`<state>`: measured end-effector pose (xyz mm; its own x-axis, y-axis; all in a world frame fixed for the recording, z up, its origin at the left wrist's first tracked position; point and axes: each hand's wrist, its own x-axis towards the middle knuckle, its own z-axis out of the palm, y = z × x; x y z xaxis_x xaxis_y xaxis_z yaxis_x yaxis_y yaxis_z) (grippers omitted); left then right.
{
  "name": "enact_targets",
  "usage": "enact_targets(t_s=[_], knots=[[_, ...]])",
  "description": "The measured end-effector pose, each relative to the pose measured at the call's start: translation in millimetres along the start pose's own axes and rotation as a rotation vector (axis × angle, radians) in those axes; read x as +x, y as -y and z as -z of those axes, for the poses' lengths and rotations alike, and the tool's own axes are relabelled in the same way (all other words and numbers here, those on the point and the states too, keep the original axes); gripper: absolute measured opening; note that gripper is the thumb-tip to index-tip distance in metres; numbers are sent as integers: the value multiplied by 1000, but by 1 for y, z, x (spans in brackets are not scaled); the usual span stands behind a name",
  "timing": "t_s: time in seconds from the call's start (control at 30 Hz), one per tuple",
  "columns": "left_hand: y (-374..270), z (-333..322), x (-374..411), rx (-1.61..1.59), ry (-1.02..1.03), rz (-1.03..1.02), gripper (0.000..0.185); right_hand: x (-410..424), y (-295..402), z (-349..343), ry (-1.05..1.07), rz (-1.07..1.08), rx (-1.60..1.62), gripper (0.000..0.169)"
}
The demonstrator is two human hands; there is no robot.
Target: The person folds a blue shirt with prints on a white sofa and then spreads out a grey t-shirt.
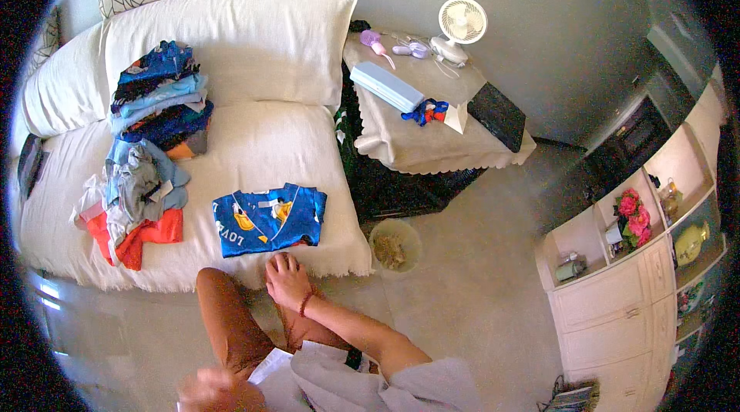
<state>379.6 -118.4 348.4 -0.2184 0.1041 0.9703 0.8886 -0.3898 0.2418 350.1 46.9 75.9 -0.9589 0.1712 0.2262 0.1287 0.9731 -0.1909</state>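
Observation:
A blue satin garment with a cartoon duck print (269,218) lies folded flat on the front of the white-covered sofa (277,146). Just below its edge, my right hand (287,282), with a red bead bracelet at the wrist, rests over my knee and shows no item in it. My left hand (214,390) is blurred at the bottom, near my lap; its fingers are unclear. Left of the blue garment lies a loose heap of grey, light blue and red clothes (136,204). Behind that heap, a pile of blue and dark clothes (165,94) leans towards the backrest.
Right of the sofa, a cloth-covered table (404,152) bears a white fan (462,22), a light blue case (387,87) and a black flat object (497,117). A waste bin (396,245) stands on the floor beside the sofa. Shelved cabinets (607,302) line the right side.

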Motion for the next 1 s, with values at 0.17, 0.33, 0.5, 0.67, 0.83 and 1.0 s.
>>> enact_targets(t_s=[0.17, 0.33, 0.5, 0.67, 0.83, 1.0], knots=[[58, -11, -91, 765, 672, 624, 52, -9, -13, -7, 16, -22, 4, 45], [84, 61, -263, 1180, 749, 1136, 63, 1, 3, -5, 43, 10, 50, 46], [91, 47, -266, 1236, 808, 1160, 70, -1, -13, -10, 34, -6, 30, 43], [99, 44, -250, 1248, 829, 1256, 70, 11, -8, -6, -8, 54, -8, 40], [103, 51, -248, 1248, 864, 1168, 66, 9, 1, -5, -9, 79, -37, 33], [100, 49, -242, 1203, 850, 1280, 62, 9, -3, -13, 14, 76, -1, 36]])
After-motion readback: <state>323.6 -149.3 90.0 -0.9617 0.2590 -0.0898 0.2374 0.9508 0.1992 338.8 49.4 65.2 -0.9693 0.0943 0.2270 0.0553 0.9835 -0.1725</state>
